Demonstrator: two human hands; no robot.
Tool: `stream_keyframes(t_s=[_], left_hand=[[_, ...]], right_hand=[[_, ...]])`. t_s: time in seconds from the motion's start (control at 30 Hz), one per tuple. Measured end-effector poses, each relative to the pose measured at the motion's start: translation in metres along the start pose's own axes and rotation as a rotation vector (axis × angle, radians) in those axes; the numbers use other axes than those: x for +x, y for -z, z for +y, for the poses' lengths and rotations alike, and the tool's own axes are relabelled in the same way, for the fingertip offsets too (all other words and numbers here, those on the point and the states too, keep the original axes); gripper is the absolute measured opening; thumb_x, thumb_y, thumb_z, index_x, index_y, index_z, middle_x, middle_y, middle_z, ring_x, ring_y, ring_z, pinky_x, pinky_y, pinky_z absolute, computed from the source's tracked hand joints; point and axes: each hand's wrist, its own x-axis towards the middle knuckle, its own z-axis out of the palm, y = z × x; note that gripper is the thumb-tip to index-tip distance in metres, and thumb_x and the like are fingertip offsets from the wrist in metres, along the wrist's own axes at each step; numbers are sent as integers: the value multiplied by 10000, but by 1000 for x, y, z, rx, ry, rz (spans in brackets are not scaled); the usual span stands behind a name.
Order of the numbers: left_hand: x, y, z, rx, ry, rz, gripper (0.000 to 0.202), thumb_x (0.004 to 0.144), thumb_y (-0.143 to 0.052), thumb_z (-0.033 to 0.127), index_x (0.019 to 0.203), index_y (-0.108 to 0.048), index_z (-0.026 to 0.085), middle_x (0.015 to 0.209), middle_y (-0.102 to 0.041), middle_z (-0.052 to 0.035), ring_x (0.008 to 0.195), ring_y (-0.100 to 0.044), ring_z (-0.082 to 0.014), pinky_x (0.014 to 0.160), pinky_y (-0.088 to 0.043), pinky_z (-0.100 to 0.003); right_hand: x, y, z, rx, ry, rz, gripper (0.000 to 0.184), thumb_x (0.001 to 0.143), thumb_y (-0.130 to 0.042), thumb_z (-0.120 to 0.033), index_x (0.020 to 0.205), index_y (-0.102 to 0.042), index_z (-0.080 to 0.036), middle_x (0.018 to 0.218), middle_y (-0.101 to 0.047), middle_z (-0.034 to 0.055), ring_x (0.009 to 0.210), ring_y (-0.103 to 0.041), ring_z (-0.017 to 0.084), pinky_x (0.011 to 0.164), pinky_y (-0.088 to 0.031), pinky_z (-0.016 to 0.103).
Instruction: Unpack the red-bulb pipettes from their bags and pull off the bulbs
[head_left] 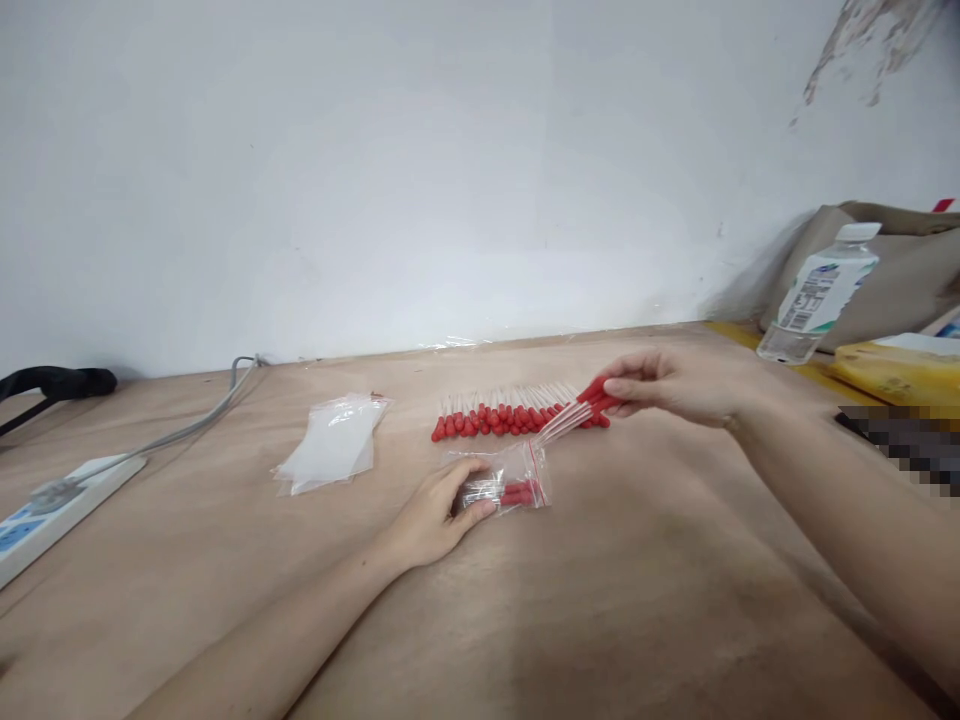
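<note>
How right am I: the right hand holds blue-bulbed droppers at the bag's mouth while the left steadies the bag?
Not blue: the head view shows the right hand holding red-bulbed droppers at the mouth of the bag while the left hand steadies it.

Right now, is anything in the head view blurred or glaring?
Head view: soft even light; the droppers in the right hand look slightly smeared; the bag in the left hand glints faintly; a pixelated patch sits at the right edge.
</note>
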Motion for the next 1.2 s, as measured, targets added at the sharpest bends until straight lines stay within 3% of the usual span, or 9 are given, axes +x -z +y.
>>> stream_keyframes(t_s=[0.1,0.23,0.33,0.43,0.5,0.63,0.9,1.07,1.2], left_hand=[[0,0,1,-22,-12,6,321,868,-417,374,1138,-512,229,1226,-511,-45,1130,-472,-203,972,-379,-384],[3,4,-5,17,-29,209,289,877,-393,337,1075,-561,210,1251,-472,-52,1189,-413,-202,1014,-332,-387],[11,11,-20,110,-12,408,292,851,-442,329,1105,-534,218,1220,-484,-55,1178,-413,-205,1023,-311,-398],[21,16,-38,145,52,513,341,815,-495,341,1131,-501,212,1185,-503,-66,1156,-427,-216,1003,-333,-416],[26,17,-48,64,106,526,383,790,-526,356,1138,-486,200,1180,-505,-74,1139,-446,-219,961,-386,-408],[32,15,-57,-145,236,482,477,758,-562,377,1174,-457,168,1242,-470,-111,1148,-458,-225,926,-428,-383],[46,13,-64,-53,168,319,580,761,-550,426,1253,-398,160,1284,-454,-103,1183,-433,-217,997,-348,-377],[48,14,-57,98,155,342,470,773,-541,400,1179,-497,165,1282,-452,-84,1198,-411,-201,1023,-315,-343],[47,13,-55,172,164,338,459,787,-521,422,1174,-515,176,1284,-456,-73,1201,-411,-204,1029,-313,-338]], right_hand=[[2,2,-10,-19,166,226,179,755,-602,-318,863,-655,-186,874,-678,45,773,-629,133,727,-518,286],[26,-42,-9,-212,393,385,147,811,-526,-254,881,-630,-177,902,-672,41,794,-621,147,752,-502,315],[50,-82,-6,-572,564,375,167,851,-465,-209,938,-605,-180,954,-651,46,891,-589,159,824,-453,314],[72,-112,-6,-1006,563,253,239,876,-375,-122,1039,-550,-134,1056,-591,105,956,-544,176,811,-425,286],[83,-125,-7,-1190,544,160,254,868,-363,-88,1055,-533,-103,1054,-574,137,967,-528,203,797,-414,296],[96,-142,-5,-1260,558,63,234,841,-389,-68,1001,-559,-81,991,-589,158,906,-549,230,737,-410,307],[94,-145,1,-1215,515,109,166,834,-502,-261,854,-636,-166,876,-665,81,832,-594,220,720,-370,321],[94,-124,7,-1017,519,387,213,869,-468,-314,946,-631,-200,938,-677,45,883,-591,170,821,-321,324],[91,-103,21,-780,633,624,143,815,-560,-316,859,-658,-222,862,-697,-3,805,-602,144,807,-320,303]])
